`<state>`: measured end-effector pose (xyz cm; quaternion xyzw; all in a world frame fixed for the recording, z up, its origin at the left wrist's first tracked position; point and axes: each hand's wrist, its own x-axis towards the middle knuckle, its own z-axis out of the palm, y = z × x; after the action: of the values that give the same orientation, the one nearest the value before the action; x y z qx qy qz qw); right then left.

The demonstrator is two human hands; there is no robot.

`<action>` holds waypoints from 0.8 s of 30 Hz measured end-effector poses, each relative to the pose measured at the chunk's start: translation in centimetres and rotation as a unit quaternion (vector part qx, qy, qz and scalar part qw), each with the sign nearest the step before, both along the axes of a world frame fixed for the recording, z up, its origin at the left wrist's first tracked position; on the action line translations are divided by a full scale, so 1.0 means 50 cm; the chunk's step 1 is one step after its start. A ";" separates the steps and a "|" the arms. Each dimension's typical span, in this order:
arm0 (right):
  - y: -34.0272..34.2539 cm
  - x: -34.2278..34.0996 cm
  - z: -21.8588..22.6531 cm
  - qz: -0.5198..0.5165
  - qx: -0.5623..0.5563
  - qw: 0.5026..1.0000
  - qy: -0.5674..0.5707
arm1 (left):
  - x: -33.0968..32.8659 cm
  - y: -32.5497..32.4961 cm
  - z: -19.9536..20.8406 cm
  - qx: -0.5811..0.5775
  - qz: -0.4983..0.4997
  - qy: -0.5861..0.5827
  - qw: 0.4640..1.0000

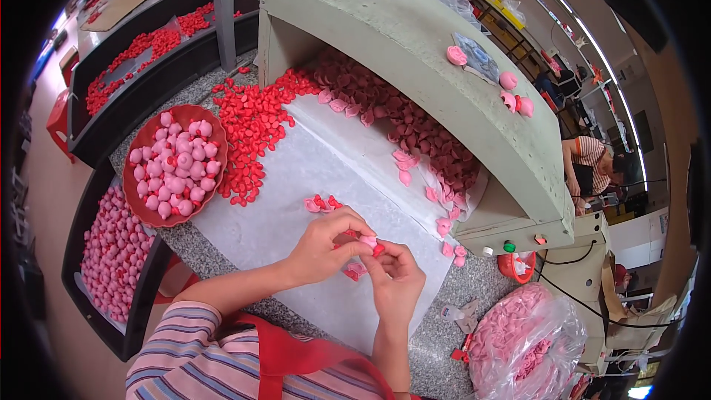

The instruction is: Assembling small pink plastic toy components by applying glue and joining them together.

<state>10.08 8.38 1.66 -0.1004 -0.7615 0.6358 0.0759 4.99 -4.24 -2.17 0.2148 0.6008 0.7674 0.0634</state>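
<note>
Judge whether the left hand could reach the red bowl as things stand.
Probably yes: nothing tall stands between the left hand and the red bowl, though that hand seems to pinch a small pink piece.

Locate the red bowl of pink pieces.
In the head view, the bowl sits at left, between the loose red pieces and the lower black tray.

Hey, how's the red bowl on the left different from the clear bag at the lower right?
The bowl is round and keeps its shape, while the bag is crumpled plastic.
The bowl is opaque red; the bag is see-through.
The bowl holds round pink pieces, some with red bits; the bag holds flatter-looking pink pieces.
Both contain many pink pieces.
</note>
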 end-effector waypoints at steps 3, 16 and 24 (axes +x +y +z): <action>-0.018 -0.003 0.005 -0.027 0.118 0.990 0.078 | 0.008 0.007 -0.026 0.100 0.006 -0.045 0.994; -0.004 -0.032 -0.016 -0.009 0.222 0.960 0.171 | 0.001 -0.001 -0.014 0.092 -0.014 -0.110 0.990; 0.001 -0.064 -0.043 0.027 0.350 0.912 0.212 | -0.042 -0.021 -0.044 0.027 -0.053 -0.043 0.997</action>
<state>6.88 8.42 -0.47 0.0897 -0.9036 0.3372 0.2486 2.89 -5.27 -4.37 0.2150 0.5643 0.7874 0.1240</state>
